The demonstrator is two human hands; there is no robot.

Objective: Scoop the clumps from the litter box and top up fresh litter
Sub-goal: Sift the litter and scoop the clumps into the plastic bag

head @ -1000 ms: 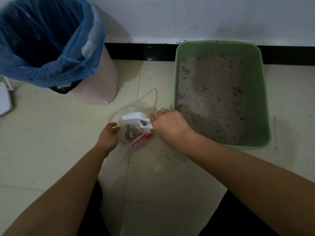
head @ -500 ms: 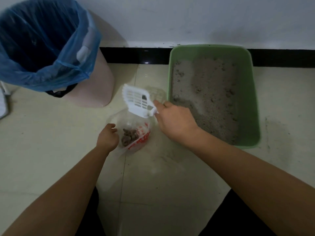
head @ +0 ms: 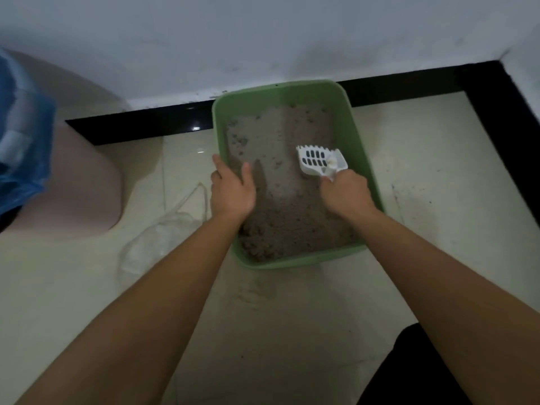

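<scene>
Standing at the far left on the tiled floor is a pink bin [head: 76,185] with a blue liner [head: 20,147], and a crumpled clear bag [head: 152,244] lies beside it. The left hand [head: 230,191] clasps the left wall of the green litter box [head: 292,92], thumb inside over the litter [head: 280,206]. Further right, the right hand [head: 346,194] grips the handle of the white scoop [head: 317,160], its slotted head over the litter near the right wall.

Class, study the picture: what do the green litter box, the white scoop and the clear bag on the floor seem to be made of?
Litter box: probably moulded plastic with a matt finish, given its rounded corners and even colour. Scoop: likely rigid plastic, given its clean moulded slots. Bag: thin plastic film, see-through, crumpled and faintly glossy.
</scene>
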